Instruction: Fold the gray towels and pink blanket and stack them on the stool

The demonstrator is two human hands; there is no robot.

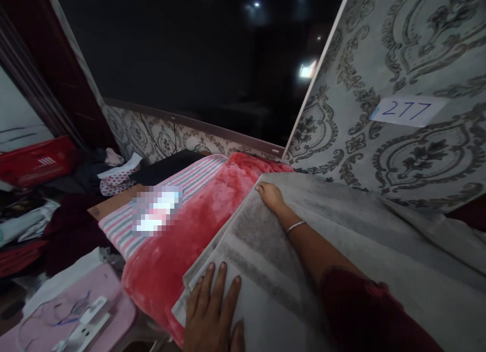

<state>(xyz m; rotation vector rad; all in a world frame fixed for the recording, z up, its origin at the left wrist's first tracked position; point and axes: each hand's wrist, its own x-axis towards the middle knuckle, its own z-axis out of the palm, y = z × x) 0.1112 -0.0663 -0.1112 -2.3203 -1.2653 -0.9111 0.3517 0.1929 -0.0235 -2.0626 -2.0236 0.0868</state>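
Observation:
A large grey blanket (334,230) with a plush, banded patch lies in layers across the right side. My left hand (214,311) rests flat on its near left edge, fingers spread. At the far left corner, my right hand (270,196) has its fingers bent over the blanket's edge, gripping it; a silver bangle is on that wrist. Just left of the grey layers is a red plush blanket (190,235), partly covered by them. A striped pink, grey and white cloth (119,235) shows along the red one's left side.
A big dark television screen (190,63) stands behind, against patterned wallpaper carrying a "277" label (408,110). To the left are a red bag (38,162) and heaped clothes. A white power strip (89,324) lies on a pink surface (117,296) at lower left.

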